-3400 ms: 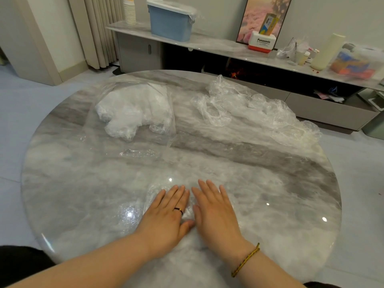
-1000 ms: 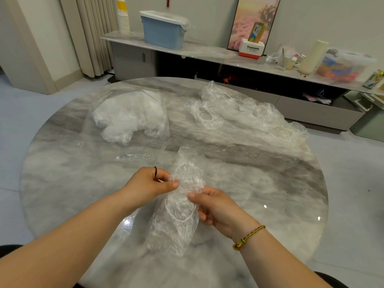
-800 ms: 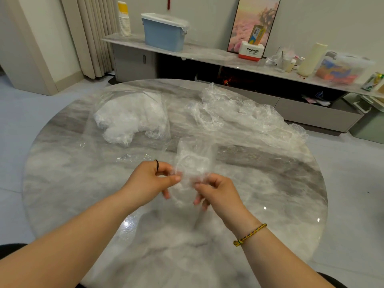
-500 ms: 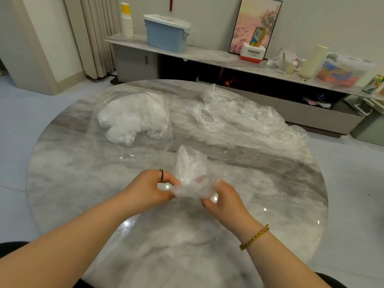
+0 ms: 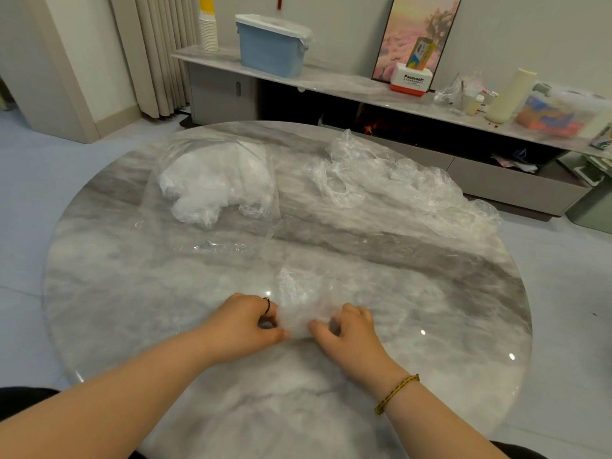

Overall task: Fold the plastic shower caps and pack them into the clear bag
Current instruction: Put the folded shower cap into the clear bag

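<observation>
Roughly midway through, I'd say. The bag (image 5: 273, 193) lies flat toward the far-left edge of the counter (image 5: 132, 293) and already has a white wad (image 5: 212, 183) of caps bunched inside it, so a fair few look done. Toward the far-right edge there's a loose pile (image 5: 397, 183) of crinkly caps spread in a long heap and not folded, so plenty is left. I can't count either lot, it's all see-through plastic on marble.

The one in hand is a single cap (image 5: 301, 303), near the middle of the near edge. It's squashed into a small bundle that's on or just above the counter, hard to tell which. It sits right between the two hands. The left hand (image 5: 245, 321) has its fingers curled in and pinches the cap's left side. The right hand (image 5: 347, 329) does the same on the right side, fingers bent, thumb on the plastic. The far part of the cap pokes out past the fingers toward the middle of the counter.

My guess is this fold is nearly finished and the cap then has to go to the bag, which is well apart from the hands, toward the far-left edge. It looks like slippery stuff, so the bundle could spring open once it's let go.
</observation>
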`<state>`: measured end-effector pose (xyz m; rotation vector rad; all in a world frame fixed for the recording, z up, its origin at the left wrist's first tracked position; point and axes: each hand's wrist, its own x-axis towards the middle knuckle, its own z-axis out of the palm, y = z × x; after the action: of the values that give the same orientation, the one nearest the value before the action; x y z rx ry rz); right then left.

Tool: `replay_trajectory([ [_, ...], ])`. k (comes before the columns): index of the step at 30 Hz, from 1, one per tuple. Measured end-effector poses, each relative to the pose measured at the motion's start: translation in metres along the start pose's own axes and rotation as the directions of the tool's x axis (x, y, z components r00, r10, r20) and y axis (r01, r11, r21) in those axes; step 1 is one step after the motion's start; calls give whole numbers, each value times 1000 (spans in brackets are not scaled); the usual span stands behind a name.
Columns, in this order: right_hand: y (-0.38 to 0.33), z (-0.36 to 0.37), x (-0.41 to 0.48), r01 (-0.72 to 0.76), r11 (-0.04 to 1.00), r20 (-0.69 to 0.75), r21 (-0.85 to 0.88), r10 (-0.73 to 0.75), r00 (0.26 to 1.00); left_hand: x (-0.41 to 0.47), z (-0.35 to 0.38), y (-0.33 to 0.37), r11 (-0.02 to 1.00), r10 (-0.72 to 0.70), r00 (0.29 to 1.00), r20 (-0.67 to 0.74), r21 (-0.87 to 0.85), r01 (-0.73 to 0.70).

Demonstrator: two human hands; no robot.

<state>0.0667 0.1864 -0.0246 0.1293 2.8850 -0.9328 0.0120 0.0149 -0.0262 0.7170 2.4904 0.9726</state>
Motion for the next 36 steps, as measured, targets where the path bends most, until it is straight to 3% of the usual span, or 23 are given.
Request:
replay_trajectory([
  [5,0,1,10,-191,971,-5,141,194,981,4,5,2,988,-121,986,-119,-105,109],
  [8,0,-3,12,-242,952,68,187,233,970,1,9,10,993,-99,964,-248,31,110],
  [11,-8,-6,9,-205,974,130,95,192,973,-6,14,22,982,72,933,-353,189,-5],
  [16,-13,-6,7,-142,990,155,15,138,978,-11,25,21,996,5,953,-302,92,24],
  [20,-7,3,10,-91,992,112,-88,101,989,-5,23,11,965,2,944,-329,249,85],
  [22,-5,7,11,-73,993,59,-97,79,995,-4,23,9,917,103,921,-375,394,58],
  [25,-3,11,10,-48,993,-41,-104,44,998,-1,30,-1,886,275,844,-460,463,-36],
  [28,-1,13,8,-26,992,-65,-124,18,998,0,38,-1,801,451,810,-376,570,-181],
  [31,-4,11,6,-13,994,-91,-106,3,996,0,44,-2,769,365,911,-193,615,-178],
  [34,-1,15,7,-21,994,-123,-103,9,992,1,45,-10,793,259,961,-95,588,-155],
  [36,4,21,6,52,977,-217,-205,-97,971,3,43,-12,802,212,975,-61,581,-138],
])
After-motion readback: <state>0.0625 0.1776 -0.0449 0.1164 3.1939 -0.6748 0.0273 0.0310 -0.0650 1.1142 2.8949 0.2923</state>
